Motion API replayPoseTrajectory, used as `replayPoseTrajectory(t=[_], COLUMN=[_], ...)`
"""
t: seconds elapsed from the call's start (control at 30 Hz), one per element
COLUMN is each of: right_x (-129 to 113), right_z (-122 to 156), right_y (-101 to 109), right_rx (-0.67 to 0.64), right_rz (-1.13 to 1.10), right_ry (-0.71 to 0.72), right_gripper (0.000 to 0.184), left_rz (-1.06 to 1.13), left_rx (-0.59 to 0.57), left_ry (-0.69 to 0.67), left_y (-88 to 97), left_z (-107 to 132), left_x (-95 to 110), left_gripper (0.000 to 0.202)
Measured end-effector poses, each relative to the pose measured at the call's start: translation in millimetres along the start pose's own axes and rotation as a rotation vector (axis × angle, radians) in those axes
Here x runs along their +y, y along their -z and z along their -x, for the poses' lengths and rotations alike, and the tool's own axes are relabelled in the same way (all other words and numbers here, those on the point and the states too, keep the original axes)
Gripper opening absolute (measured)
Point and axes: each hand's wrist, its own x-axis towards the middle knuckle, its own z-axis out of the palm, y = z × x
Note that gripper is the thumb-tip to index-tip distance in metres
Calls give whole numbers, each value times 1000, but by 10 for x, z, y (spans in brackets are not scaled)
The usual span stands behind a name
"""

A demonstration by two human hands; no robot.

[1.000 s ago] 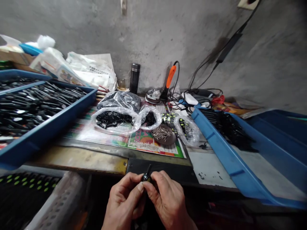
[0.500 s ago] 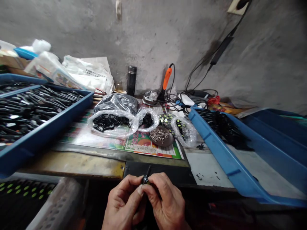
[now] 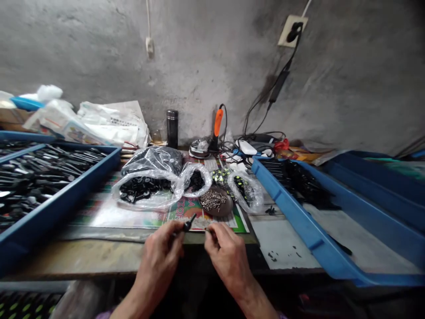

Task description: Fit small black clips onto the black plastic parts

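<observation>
My left hand (image 3: 162,248) is closed around a small black part with a thin shaft (image 3: 188,223), its tip pointing up and away. Beside it, a short gap apart, my right hand (image 3: 228,250) has thumb and fingertips pinched together; a tiny tip shows there, too small to name. Just beyond the hands is a brown dish (image 3: 226,208) with small metal screws (image 3: 212,199) heaped in it. Around the dish stand open plastic bags: one with black pieces (image 3: 142,188), a smaller one with black bits (image 3: 195,180), and one with black and yellow-green pieces (image 3: 241,186).
A blue tray (image 3: 83,186) full of slim black parts lies at left. Another blue tray (image 3: 292,217) at right holds black pieces at its far end. Behind stand a dark flask (image 3: 172,128) and an orange-handled tool (image 3: 218,123). A cable (image 3: 279,86) hangs from the wall socket.
My hands have come apart and moved up over the table edge, toward the dish. The black part stays in my left hand. The view has tilted up and shifted right.
</observation>
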Motion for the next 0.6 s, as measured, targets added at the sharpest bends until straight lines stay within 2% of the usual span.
replayPoseTrajectory(t=[0.07,0.17,0.4,0.5,0.6], right_x=[48,57,85,77,83], right_z=[-15,-32,-144,-163,-65], right_y=[-81,-102,21,150,450], right_rx=[-54,-136,-239,-339,-408], right_rz=[69,148,251,223,182], right_ry=[8,37,-26,-13,-44], right_gripper=[28,26,19,10,9], left_rz=[-177,-303,-610,-722,-801], left_rx=[30,1,-98,-120,-114], left_ry=[-47,-73,-113,-156,-203], left_y=[61,111,121,146,203], left_z=[-191,-375,-548,-594,-618], left_x=[-49,-84,-45,-29,-48], left_gripper=[29,27,30,34,41])
